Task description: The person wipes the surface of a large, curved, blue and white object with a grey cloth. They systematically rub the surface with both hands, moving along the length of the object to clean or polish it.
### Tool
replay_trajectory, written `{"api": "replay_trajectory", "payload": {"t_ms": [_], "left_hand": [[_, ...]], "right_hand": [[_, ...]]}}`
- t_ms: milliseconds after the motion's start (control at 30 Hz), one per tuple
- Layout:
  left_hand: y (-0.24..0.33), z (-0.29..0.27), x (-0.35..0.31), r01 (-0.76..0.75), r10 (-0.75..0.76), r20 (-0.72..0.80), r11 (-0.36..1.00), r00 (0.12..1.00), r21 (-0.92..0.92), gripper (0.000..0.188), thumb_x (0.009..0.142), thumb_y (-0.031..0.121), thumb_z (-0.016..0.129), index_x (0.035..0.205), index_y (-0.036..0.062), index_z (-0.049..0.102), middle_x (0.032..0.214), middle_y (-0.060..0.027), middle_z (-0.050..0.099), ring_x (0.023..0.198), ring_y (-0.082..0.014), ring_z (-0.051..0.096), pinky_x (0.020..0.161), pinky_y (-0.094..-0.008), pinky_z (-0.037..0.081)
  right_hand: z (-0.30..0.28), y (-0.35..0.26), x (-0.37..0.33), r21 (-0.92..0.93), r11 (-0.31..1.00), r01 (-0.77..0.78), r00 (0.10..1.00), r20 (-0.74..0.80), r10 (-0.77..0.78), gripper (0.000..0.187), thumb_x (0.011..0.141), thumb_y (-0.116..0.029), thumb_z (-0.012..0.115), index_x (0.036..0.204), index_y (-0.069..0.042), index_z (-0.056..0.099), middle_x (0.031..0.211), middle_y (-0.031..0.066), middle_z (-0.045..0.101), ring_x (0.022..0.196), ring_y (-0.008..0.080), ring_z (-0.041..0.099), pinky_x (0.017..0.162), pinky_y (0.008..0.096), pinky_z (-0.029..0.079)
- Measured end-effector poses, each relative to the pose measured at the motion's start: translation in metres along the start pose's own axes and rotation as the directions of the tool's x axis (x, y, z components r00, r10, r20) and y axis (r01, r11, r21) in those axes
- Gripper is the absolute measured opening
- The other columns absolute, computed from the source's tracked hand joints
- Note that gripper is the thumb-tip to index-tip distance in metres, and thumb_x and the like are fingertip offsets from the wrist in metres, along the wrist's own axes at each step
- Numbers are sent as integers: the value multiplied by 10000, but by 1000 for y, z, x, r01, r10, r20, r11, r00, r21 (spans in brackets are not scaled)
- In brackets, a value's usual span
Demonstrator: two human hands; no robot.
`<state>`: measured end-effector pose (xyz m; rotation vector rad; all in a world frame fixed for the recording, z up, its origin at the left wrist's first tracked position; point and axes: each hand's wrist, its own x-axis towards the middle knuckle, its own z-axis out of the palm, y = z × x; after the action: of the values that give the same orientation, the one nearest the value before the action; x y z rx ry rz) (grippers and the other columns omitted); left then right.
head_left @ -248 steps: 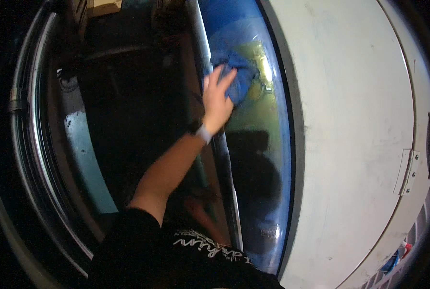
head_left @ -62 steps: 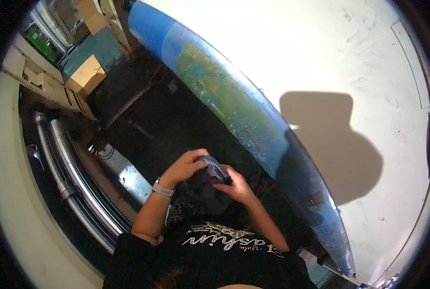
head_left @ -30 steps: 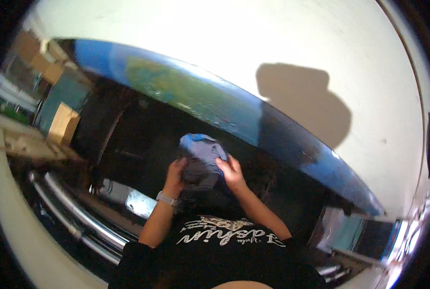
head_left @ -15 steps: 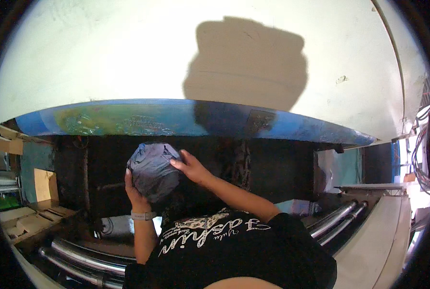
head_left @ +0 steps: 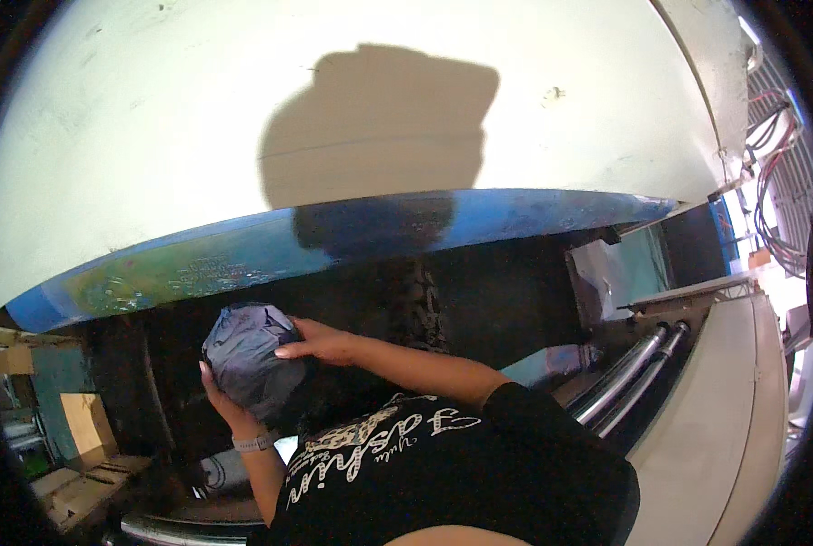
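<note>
Between my two hands is a rounded, crumpled blue-grey bundle (head_left: 253, 357), its creased surface like thin plastic or cloth; I cannot tell which. My left hand (head_left: 227, 400), with a pale band on the wrist, cups its left and lower side. From the right, my right hand (head_left: 320, 342) grips its upper right edge with the thumb on top, the other fingers mostly hidden behind. The bundle is held in front of my black printed shirt (head_left: 461, 455), below a long blue and green strip (head_left: 270, 241).
A broad white panel (head_left: 179, 118) fills the far side and bears a dark shadow. Shiny metal rollers (head_left: 620, 378) lie at right beside a cream machine side (head_left: 706, 419). Cardboard pieces (head_left: 83, 482) sit at lower left. Cables (head_left: 770, 200) hang at far right.
The view has tilted and shifted, so the panel's shadow and the strip's far end sit differently. Both hands keep hold of the bundle, which appears slightly lower and further left.
</note>
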<state>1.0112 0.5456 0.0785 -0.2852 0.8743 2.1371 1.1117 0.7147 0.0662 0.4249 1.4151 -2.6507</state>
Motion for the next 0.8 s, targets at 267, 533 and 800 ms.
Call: {"api": "replay_trajectory", "payload": {"t_ms": [267,533,800], "left_hand": [[-3,-20,3,-21,23,-60,999,998,46,491,907,423,452,1230,55,477,1239,-121,509,1125,-272,499,963,-394,391],[-5,-31,6,44,-43,-13,997,999,71,510,889,432,489,1235,58,483,1245,-126,512,1131,-284,498,958,-408,398],[-11,-38,1,48,-51,15,988,999,148,493,902,425,467,1233,60,481,1242,-122,514,1118,-286,506,942,-412,411]], "right_hand": [[4,15,2,56,994,97,995,-26,-95,670,777,-222,707,1316,-12,369,1248,75,484,1146,184,431,1019,326,302],[3,16,0,5,993,120,990,-72,-120,650,781,-200,704,1308,-4,379,1239,71,488,1138,180,439,1015,320,306],[5,24,-10,-5,995,96,983,-157,-96,630,782,-169,698,1301,2,384,1221,74,504,1125,177,455,1002,320,327]]}}
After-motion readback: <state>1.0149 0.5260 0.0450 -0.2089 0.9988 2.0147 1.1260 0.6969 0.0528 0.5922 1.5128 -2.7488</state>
